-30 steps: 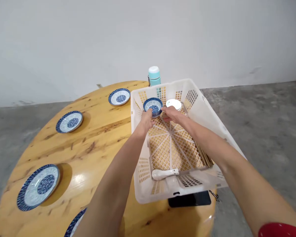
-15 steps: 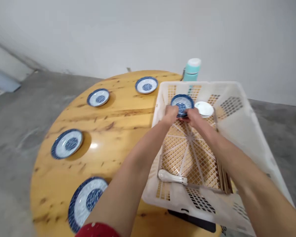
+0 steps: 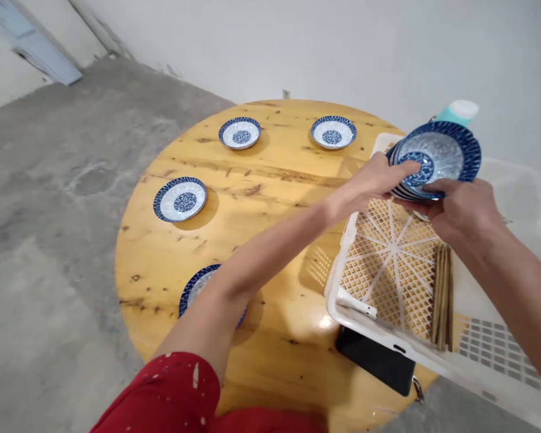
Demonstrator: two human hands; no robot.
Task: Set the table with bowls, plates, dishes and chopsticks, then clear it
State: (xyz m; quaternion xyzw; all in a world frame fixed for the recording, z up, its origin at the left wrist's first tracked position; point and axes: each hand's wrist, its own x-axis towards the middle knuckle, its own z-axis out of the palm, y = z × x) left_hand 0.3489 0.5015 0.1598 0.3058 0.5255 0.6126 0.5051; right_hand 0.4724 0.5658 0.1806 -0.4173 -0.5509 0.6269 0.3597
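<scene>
Nearest to me, bottom of frame, a red sleeve (image 3: 162,394) w/ white flecks; the left forearm runs up from it toward centre-right. Just right of that, bottom centre, a black flat object (image 3: 376,364) sits on the surface (image 3: 270,198), partly under the near corner of the white plastic crate (image 3: 496,355). The crate fills the lower right; its lattice floor shows yellow wood through it. Inside, along the right of the floor, a bundle of wooden chopsticks (image 3: 442,294) lies lengthwise, and a white spoon handle (image 3: 355,302) rests at the near-left corner.

Left of centre, a blue-and-white plate (image 3: 195,288) is half hidden by my left arm. Further up-left, another plate (image 3: 180,199) lies flat, well apart from the rest.

Upper right: my left hand (image 3: 378,180) is closed on the left rim of a stack of blue-and-white bowls (image 3: 435,157), thumb on top, fingers under. My right hand (image 3: 462,210) grips the same stack from below/right, fingers curled on its underside. The stack is held tilted toward me, in the air above the crate's far-left part, touching neither crate nor surface as far as I can tell.

Far edge of the surface, top centre: two more plates, one left (image 3: 240,132), one right (image 3: 333,132). Behind the bowls, a teal bottle w/ white cap (image 3: 460,112) peeks out, mostly hidden.
</scene>
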